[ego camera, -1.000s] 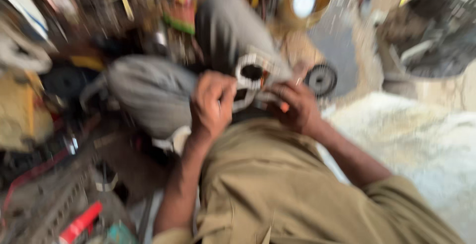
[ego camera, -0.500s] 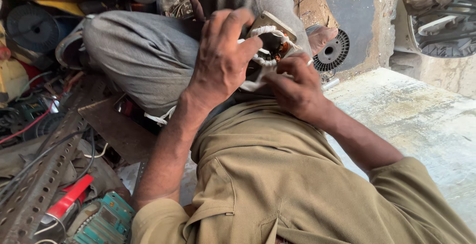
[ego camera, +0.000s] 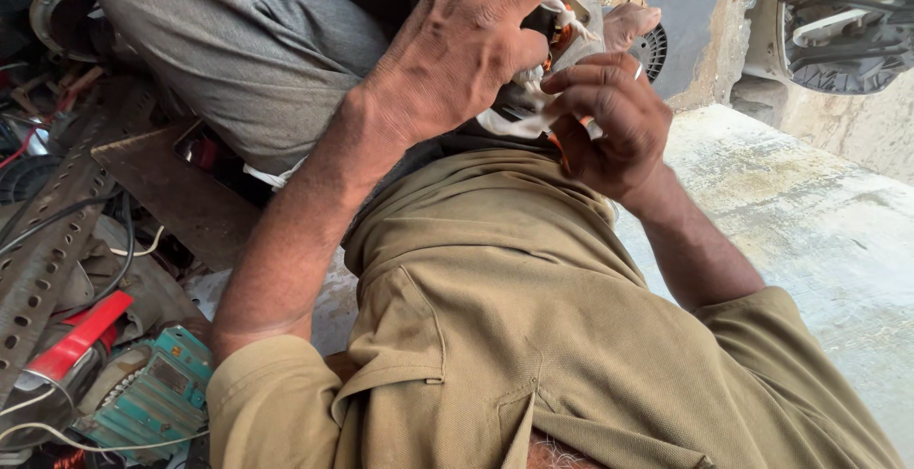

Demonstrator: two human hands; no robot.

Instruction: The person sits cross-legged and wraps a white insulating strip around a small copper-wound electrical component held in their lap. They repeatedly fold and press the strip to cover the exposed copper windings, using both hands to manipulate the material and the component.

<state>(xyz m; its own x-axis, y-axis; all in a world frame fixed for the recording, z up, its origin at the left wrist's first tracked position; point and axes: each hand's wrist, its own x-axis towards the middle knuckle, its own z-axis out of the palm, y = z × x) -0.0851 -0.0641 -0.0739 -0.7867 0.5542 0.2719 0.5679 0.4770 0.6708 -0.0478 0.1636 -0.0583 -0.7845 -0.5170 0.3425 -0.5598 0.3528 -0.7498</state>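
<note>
My left hand [ego camera: 466, 50] lies over a motor stator [ego camera: 557, 21] that rests on my lap against my grey trouser leg [ego camera: 257, 40]. Its fingers stretch across the top and hide most of the stator. Only some copper winding and white binding show between my hands. My right hand [ego camera: 609, 121] is at the stator's near side, with its fingertips pinched on a white strip [ego camera: 519, 124] that hangs from the winding. My olive shirt [ego camera: 533, 317] fills the lower part of the view.
A perforated metal angle bar [ego camera: 38, 269], a red-handled tool [ego camera: 81, 336], a teal finned motor part [ego camera: 152, 398] and loose wires lie at the left. A black fan wheel [ego camera: 652, 50] sits beyond the hands. A concrete ledge [ego camera: 809, 202] runs along the right, with a wire fan guard [ego camera: 847, 21] above it.
The view has sharpened and closed in on the hands. My left hand has slid further over the stator, and my right hand has curled in onto the white strip.
</note>
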